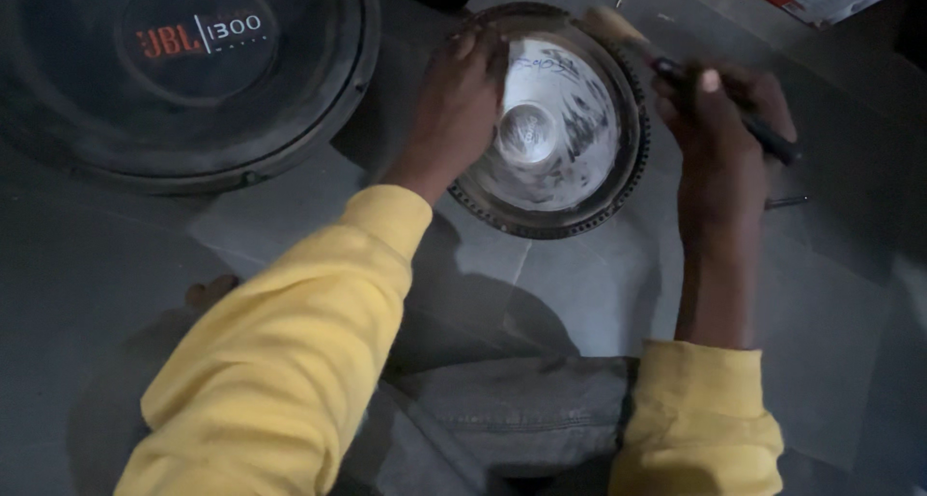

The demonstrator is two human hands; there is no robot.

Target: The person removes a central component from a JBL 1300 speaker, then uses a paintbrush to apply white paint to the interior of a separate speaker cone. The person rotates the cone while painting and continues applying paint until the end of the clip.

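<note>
Brush [676,76] blurred in right hand [724,119], left hand [459,100] hiding speaker frame [570,221] rim.

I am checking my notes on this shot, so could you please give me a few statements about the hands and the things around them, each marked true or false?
1. The left hand rests on the rim of the round metal speaker part. True.
2. The right hand is empty. False: it grips a brush with a dark handle.
3. The brush's pale bristles lie over the part's upper right rim. True.
4. The large black speaker lies to the right of the metal part. False: it lies to its left.
5. The sleeves are blue. False: they are yellow.
</note>
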